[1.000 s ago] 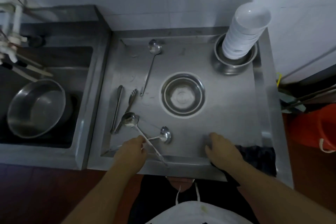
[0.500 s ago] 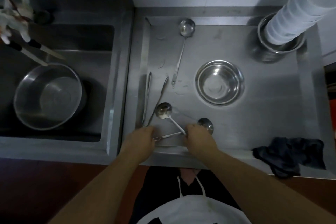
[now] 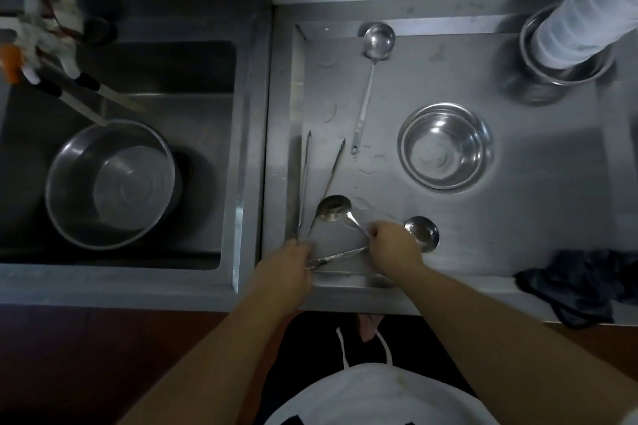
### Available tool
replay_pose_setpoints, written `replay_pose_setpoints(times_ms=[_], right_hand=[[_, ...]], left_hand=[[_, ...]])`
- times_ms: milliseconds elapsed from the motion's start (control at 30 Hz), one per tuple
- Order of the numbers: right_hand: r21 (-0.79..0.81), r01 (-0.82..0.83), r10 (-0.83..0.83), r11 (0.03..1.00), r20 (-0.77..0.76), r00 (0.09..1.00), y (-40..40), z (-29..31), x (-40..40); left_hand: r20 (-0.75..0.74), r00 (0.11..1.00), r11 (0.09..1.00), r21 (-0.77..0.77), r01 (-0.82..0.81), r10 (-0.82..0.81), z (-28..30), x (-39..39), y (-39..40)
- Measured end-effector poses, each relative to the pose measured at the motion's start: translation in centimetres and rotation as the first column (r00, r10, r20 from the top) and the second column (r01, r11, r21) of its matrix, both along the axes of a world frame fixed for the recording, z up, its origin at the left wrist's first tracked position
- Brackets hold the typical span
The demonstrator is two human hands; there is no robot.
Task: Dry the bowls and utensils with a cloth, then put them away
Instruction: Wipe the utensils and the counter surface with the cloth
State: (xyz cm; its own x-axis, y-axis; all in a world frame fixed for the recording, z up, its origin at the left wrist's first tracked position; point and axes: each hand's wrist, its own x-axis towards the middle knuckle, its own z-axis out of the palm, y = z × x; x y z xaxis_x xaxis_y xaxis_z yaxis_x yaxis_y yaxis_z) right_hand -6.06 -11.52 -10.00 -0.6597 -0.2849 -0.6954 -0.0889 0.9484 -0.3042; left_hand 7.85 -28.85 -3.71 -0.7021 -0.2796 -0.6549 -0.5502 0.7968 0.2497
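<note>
Stainless counter [image 3: 518, 224] beside a sink holding a basin [image 3: 110, 183]. Left hand [image 3: 293, 259] grips one ladle handle [image 3: 338, 255]; right hand [image 3: 393, 245] pinches the spoon [image 3: 333, 208] by its stem. These utensils look stiff, light and probably wet-slick, so handles offer the safest hold; the cloth [image 3: 580, 286] lies unused, far right.

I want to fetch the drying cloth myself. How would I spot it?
Start at the steel draining tray right of the sink. Follow its near edge to the right corner: the cloth lies crumpled there, hanging over the edge. It is the only soft, dark thing among shiny metal bowls and ladles.
</note>
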Motion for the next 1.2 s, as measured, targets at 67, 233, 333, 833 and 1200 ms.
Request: replay_pose_setpoints(times_ms=[67, 233, 333, 833, 1200], right_hand=[[-0.034, 0.057, -0.056, 0.998, 0.028, 0.998, 0.1, 0.3, 0.0], [-0.120, 0.222, -0.217, 0.968, 0.056, 0.975, 1.7, 1.8, -1.4], [-0.190, 0.416, -0.411, 0.889, 0.065, 0.909, 3.9, 2.6, -3.2], [-0.248, 0.957, -0.928, 0.153, 0.298, 0.225, 21.4, 1.0, -17.2], [-0.246, 0.934, -0.898, 0.258, 0.295, 0.326, 24.8, -2.7, -22.9]], left_hand=[[-0.002, 1.000, 1.000, 0.004, 0.016, -0.016, 0.2, -0.4, -0.2], [-0.026, 0.996, 0.997, 0.014, 0.081, -0.080, 1.2, -3.3, 0.0], [-0.035, 0.990, 0.991, 0.004, 0.137, -0.137, 1.6, -5.7, 0.8], [-0.032, 0.975, 0.975, -0.051, 0.218, -0.220, 2.1, -13.3, 10.1], [0.047, 0.995, 0.995, -0.029, 0.093, -0.091, 1.6, -15.0, 15.8]])
